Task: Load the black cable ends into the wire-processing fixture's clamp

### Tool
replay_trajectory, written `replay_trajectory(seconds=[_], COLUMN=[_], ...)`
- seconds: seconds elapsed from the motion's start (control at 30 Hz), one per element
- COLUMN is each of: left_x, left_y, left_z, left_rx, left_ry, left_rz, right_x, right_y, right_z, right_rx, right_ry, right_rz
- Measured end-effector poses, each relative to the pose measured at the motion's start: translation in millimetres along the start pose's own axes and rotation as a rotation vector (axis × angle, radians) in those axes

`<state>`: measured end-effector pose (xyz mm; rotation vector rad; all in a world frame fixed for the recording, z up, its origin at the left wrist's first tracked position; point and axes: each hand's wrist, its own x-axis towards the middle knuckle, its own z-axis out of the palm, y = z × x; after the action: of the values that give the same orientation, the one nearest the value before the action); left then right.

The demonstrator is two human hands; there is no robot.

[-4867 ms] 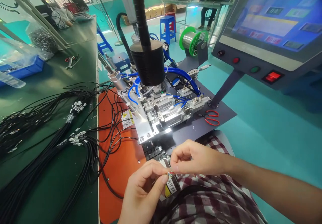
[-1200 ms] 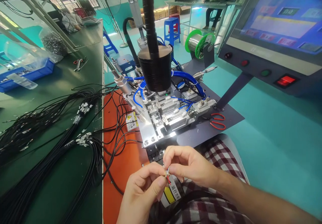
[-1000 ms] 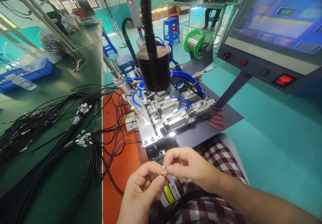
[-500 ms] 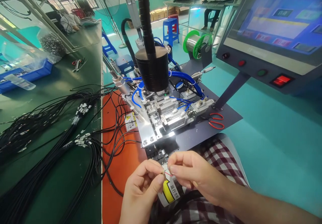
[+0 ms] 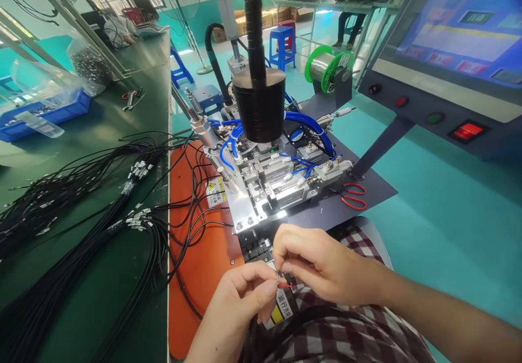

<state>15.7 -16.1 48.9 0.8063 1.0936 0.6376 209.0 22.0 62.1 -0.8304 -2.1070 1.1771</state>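
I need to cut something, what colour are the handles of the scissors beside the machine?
Red: the small scissors with looped handles, seen in the head view.

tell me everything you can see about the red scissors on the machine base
The red scissors lie flat on the dark machine base plate, right of the metal fixture. Two looped red handles, plastic by the look, point right; the short blades point left toward the fixture and seem closed. Neither hand touches them; both hands work nearer the camera.

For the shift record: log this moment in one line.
left hand: pinching thin wires | right hand: pinching same wires | behind: metal fixture, red scissors
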Motion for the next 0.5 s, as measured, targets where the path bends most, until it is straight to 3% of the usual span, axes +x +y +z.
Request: replay_trajectory(seconds=[0.13,0.27,0.37,0.5], left_x=[2.0,2.5,2.8,2.6], left_y=[-5.9,-7.1,-7.5,-13.8], left_z=[3.6,6.5,5.9,4.7], left_rx=[-0.024,-0.024,-0.045,-0.062], left_ry=[0.122,0.205,0.216,0.191], left_rz=[0.022,0.042,0.06,0.074], right_x=[2.4,-2.3,-7.9,-10.5], right_y=[2.7,14.1,18.7,11.8], right_z=[6.9,24.9,36.7,48.3], right_rx=[-0.002,0.154,0.234,0.2], right_ry=[0.029,0.206,0.26,0.317], right_rz=[0.025,0.245,0.352,0.375])
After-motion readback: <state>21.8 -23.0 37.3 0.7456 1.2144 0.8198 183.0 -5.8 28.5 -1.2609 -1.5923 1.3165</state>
